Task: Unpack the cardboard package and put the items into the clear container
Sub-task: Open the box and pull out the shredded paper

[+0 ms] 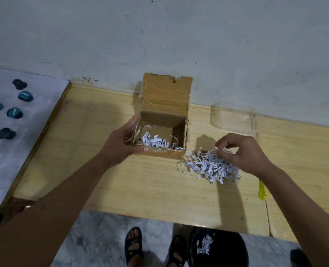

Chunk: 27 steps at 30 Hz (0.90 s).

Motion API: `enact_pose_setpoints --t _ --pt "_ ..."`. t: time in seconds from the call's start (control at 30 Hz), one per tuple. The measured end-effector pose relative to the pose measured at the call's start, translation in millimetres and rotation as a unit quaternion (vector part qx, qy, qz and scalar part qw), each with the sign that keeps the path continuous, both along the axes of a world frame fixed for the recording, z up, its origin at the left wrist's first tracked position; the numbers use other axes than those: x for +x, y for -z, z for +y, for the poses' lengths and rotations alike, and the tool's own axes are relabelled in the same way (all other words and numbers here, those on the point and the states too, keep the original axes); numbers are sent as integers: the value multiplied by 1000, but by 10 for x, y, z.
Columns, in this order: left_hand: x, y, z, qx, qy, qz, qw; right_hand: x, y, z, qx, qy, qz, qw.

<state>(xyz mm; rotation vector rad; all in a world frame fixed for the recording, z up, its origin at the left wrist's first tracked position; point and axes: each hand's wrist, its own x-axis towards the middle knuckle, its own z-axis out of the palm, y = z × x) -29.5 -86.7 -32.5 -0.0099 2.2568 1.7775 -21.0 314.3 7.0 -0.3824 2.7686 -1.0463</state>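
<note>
Clearing the filler is the step in hand, by the look of things. The cardboard package [162, 130] stands open on the desk [121, 182], its lid flap raised against the wall, and is gripped at its near left corner by the left hand [121, 145], fingers curled over the wall and the thumb laid along the front edge. A loose layer of shredded paper [156, 142] is left on the floor of the package; no packed item can be made out among it. The right hand [240, 153] is held well apart from the left, to the right of the package, its fingertips pinching the top of a paper heap [211, 166] that lies on the desk. The clear container [235, 120] sits empty behind that heap, near the wall.

To do the step well, the package is best kept braced as it is, so that it is not dragged when the last shreds are lifted. The filler should be taken out in small pinches and felt through, since a small item could be hidden in it. The heap should be kept away from the container's mouth, and only the items placed inside.
</note>
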Motion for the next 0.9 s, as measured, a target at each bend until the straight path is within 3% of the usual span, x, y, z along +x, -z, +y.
enact_pose_setpoints --t 0.33,0.53,0.73,0.9 --pt "-13 85 -49 -33 17 14 999 -145 -135 -678 -91 -25 1 996" --pt "-15 109 -67 -29 23 27 999 -304 -133 -1108 -3 -131 -17 991" --pt "14 99 -73 -66 22 68 995 -572 -36 -1603 -9 -146 -73 987" --pt "30 109 -100 -82 46 73 993 -789 8 -1831 38 -159 -184 969"
